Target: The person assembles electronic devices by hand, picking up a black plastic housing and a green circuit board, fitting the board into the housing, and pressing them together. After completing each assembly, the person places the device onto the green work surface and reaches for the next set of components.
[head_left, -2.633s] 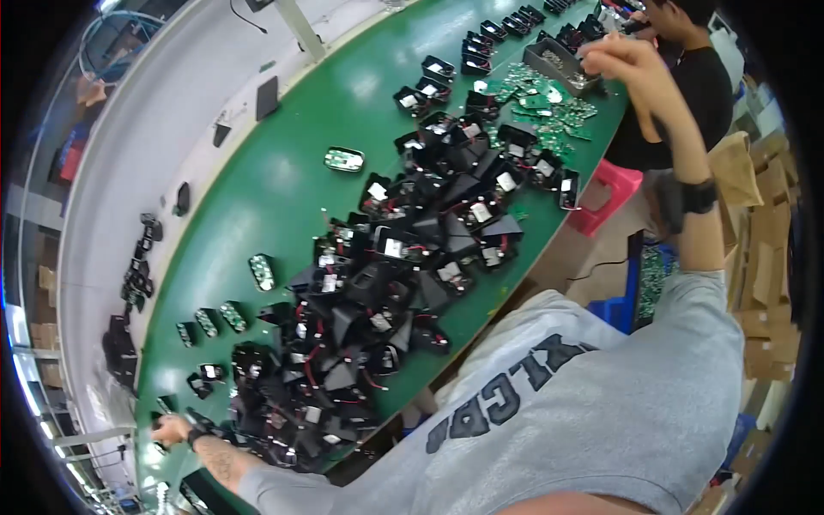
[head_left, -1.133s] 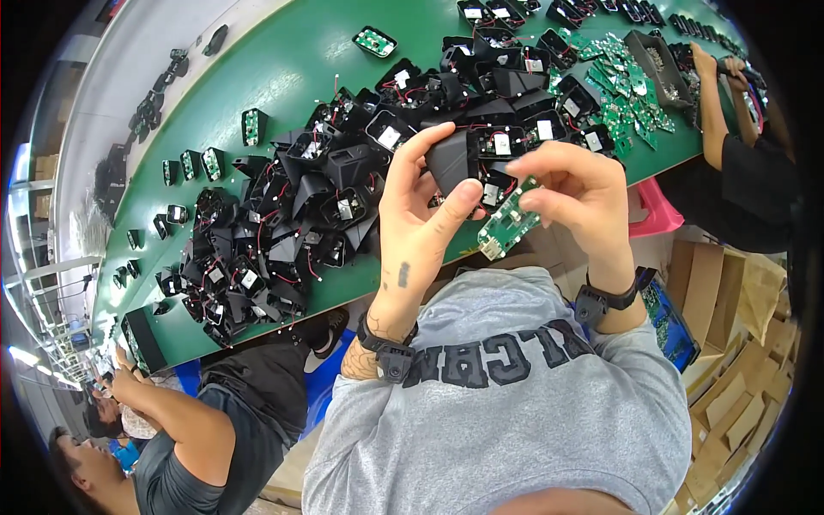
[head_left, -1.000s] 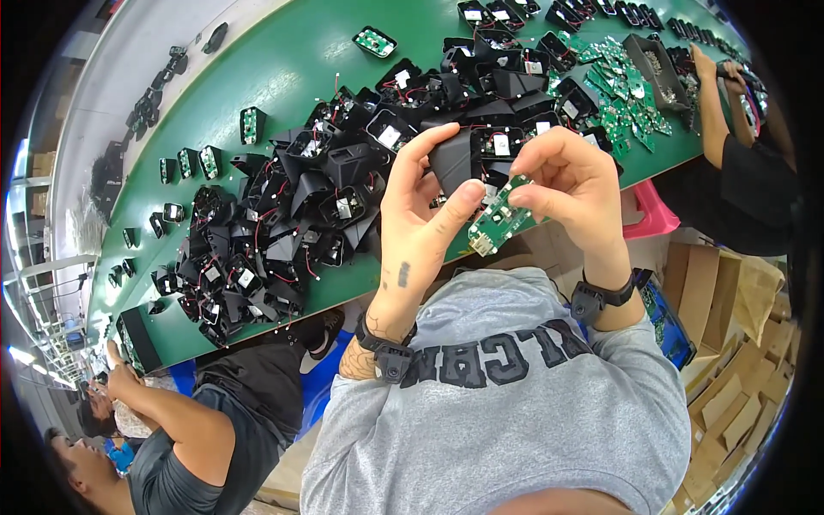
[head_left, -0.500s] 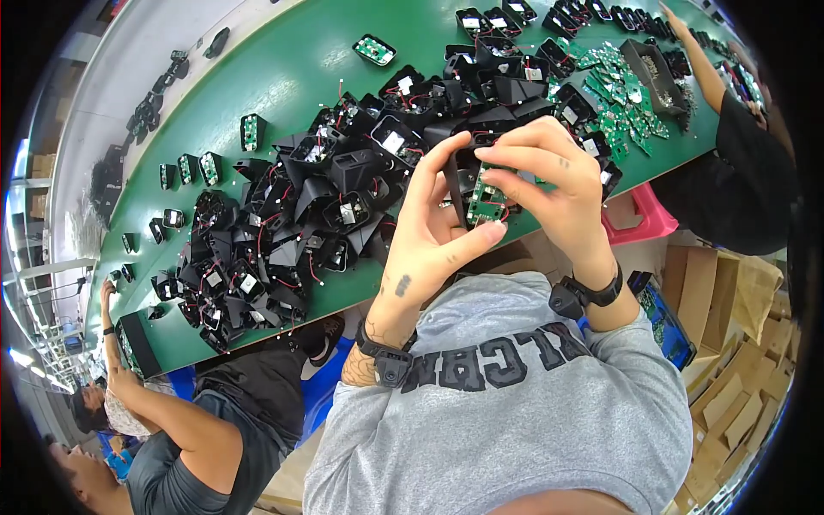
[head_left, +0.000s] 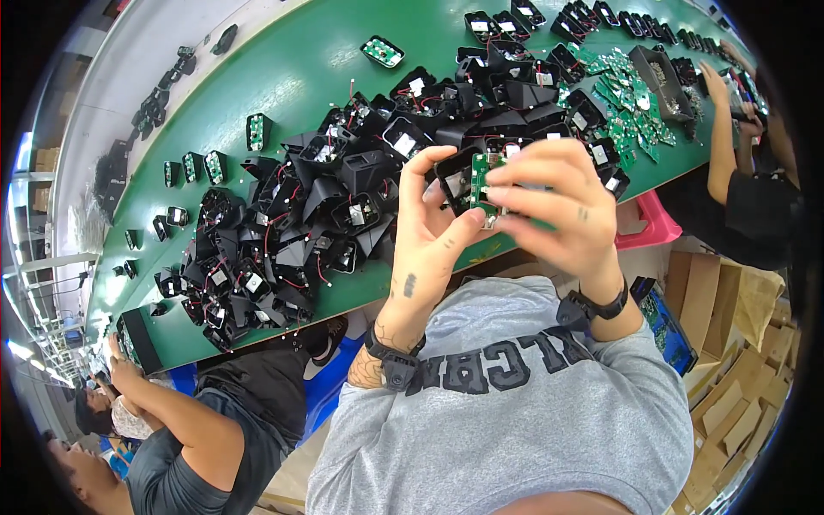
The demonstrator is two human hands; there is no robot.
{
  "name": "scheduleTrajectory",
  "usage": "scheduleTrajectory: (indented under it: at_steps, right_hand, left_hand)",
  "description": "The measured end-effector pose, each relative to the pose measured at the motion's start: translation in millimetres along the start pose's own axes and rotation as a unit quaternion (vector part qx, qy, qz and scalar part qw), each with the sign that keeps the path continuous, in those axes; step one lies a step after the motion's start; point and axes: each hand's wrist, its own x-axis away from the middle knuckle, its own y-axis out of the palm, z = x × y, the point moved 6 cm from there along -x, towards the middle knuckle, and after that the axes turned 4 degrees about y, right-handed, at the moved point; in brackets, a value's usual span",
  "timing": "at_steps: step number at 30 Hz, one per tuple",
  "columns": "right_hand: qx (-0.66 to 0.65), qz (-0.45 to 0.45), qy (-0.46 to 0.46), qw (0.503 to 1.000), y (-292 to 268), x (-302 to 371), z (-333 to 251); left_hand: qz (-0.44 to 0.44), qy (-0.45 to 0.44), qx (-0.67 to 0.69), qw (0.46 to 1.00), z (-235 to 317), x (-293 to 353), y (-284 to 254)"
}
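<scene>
In front of my chest, my left hand [head_left: 421,236] is closed around a black plastic housing [head_left: 444,172], its open side turned toward me. A small green circuit board [head_left: 479,178] stands at the housing's opening, with my left thumb at its lower end. My right hand [head_left: 571,206] is at the board's right edge, its curled fingertips against it and partly smeared by motion. Whether the board sits inside the housing or still apart from it I cannot tell. Beyond my hands lies a large heap of black housings [head_left: 369,172] with red wires.
Loose green circuit boards [head_left: 631,112] are piled at the right, beside a box of small parts [head_left: 659,81]. Housings with boards fitted [head_left: 382,51] stand apart on the green table [head_left: 300,69]. Co-workers sit at left and right. A pink stool [head_left: 648,221] and cardboard [head_left: 738,386] are at my right.
My right fingers have shifted down along the circuit board, and the board has turned more upright and face-on. My left thumb has moved up and left onto its lower end.
</scene>
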Motion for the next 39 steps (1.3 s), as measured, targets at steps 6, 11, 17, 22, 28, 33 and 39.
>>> scheduleTrajectory:
  at_steps: [6, 11, 17, 22, 28, 33, 39]
  right_hand:
    - [0.005, 0.049, 0.049, 0.998, 7.8, 11.8, 1.4]
    - [0.006, 0.063, 0.090, 0.994, 13.1, 15.5, 4.1]
    - [-0.076, 0.166, 0.230, 0.956, 12.7, 24.3, 14.5]
    - [-0.106, 0.204, 0.232, 0.945, 20.8, 24.3, 18.8]
    - [0.031, 0.177, 0.156, 0.971, 30.5, 7.0, -0.2]
    - [-0.064, 0.202, 0.223, 0.952, 33.1, 9.6, 5.4]
    - [-0.298, 0.113, 0.370, 0.873, 51.8, 23.7, 29.8]
  left_hand:
    - [0.024, 0.055, 0.006, 0.998, 8.3, 1.6, 5.0]
    - [0.054, 0.151, -0.047, 0.986, 7.0, -0.2, -0.9]
    - [0.050, 0.190, -0.003, 0.981, 4.3, 1.9, 6.9]
    - [0.058, 0.266, -0.040, 0.961, 6.0, 1.0, 1.3]
    - [0.083, 0.356, -0.135, 0.921, 10.3, 0.8, -8.5]
    - [0.145, 0.274, -0.162, 0.937, 13.4, -1.4, -11.4]
    - [0.091, 0.397, -0.204, 0.890, 21.7, -2.1, -11.9]
